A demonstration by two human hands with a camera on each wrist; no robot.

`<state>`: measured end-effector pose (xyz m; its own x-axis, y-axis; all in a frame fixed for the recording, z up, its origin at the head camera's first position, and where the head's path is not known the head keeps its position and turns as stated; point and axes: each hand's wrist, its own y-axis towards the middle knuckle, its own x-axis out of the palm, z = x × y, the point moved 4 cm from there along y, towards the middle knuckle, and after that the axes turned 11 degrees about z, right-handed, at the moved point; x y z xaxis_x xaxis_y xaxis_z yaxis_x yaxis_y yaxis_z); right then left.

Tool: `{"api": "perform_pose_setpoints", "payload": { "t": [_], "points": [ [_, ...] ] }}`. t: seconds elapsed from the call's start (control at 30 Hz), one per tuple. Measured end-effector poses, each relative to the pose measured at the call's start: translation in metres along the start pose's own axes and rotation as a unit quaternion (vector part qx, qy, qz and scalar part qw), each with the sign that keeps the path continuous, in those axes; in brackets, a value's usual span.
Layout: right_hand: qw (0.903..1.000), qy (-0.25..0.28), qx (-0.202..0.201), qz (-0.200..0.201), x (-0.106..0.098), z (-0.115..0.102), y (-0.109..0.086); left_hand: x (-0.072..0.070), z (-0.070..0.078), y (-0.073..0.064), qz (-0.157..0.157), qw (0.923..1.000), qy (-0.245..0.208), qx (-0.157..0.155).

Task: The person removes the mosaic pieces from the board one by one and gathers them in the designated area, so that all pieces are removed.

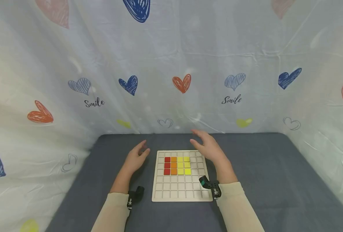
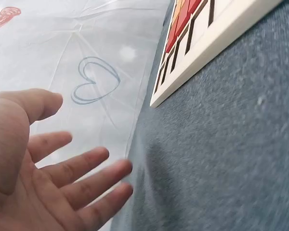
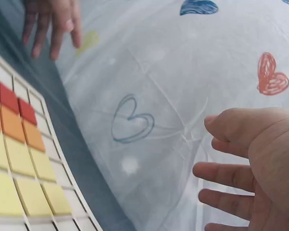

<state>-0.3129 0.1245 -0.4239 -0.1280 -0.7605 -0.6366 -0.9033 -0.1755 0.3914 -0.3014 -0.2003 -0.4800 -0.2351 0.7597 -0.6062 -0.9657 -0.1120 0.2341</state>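
Pale square wooden gridded board [image 1: 174,186] | red, orange, yellow square tiles [image 1: 180,165] inside | left hand [image 1: 135,159]: left of board | right hand [image 1: 209,148]: by board's far-right corner | both relaxed, empty

Both arms reach forward, angled inward. Left forearm [image 1: 120,184] and right forearm [image 1: 227,172] bare from wrist to cuffs of cream sleeves [image 1: 113,211]. Left hand [image 1: 135,159] relaxed, palm turned inward, fingers [image 2: 82,164] spread, slightly bent, thumb [image 2: 41,103] standing apart. Right hand [image 1: 209,148] farther forward, palm toward left hand, fingers parted, loosely extended. Hands well apart. Right little finger [image 3: 226,227] cut by lower edge of right wrist view; its bend hard to judge.
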Motion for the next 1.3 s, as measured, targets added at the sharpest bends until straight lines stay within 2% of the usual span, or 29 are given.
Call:
{"api": "perform_pose_setpoints", "payload": {
  "t": [0.17, 0.37, 0.5, 0.8, 1.03, 1.1, 1.23, 1.3],
  "points": [
    [0.9989, 0.04, 0.02, -0.011, 0.016, -0.008, 0.002, 0.008, -0.006, -0.002, -0.023, 0.9989, -0.041, -0.008],
    [0.9988, 0.036, 0.02, -0.026, 0.034, -0.013, 0.001, 0.019, -0.005, -0.002, -0.046, 0.997, -0.062, -0.008],
    [0.9987, 0.024, 0.003, -0.045, 0.048, -0.021, 0.0, 0.022, -0.006, -0.001, -0.079, 0.9942, -0.071, -0.018],
    [0.9954, -0.018, -0.017, -0.093, 0.08, -0.031, 0.001, 0.026, -0.012, 0.002, -0.135, 0.9853, -0.098, -0.039],
    [0.989, -0.083, -0.008, -0.122, 0.101, -0.029, -0.008, 0.032, -0.014, -0.002, -0.181, 0.9802, -0.077, -0.027],
    [0.9853, -0.112, -0.017, -0.128, 0.106, -0.03, -0.011, 0.033, -0.014, -0.005, -0.193, 0.9782, -0.074, -0.025],
    [0.978, -0.165, -0.045, -0.12, 0.115, -0.034, -0.015, 0.034, -0.016, -0.007, -0.202, 0.9758, -0.077, -0.033],
    [0.9772, -0.176, -0.047, -0.108, 0.117, -0.036, -0.016, 0.035, -0.016, -0.006, -0.204, 0.9747, -0.082, -0.043]
  ]
}}
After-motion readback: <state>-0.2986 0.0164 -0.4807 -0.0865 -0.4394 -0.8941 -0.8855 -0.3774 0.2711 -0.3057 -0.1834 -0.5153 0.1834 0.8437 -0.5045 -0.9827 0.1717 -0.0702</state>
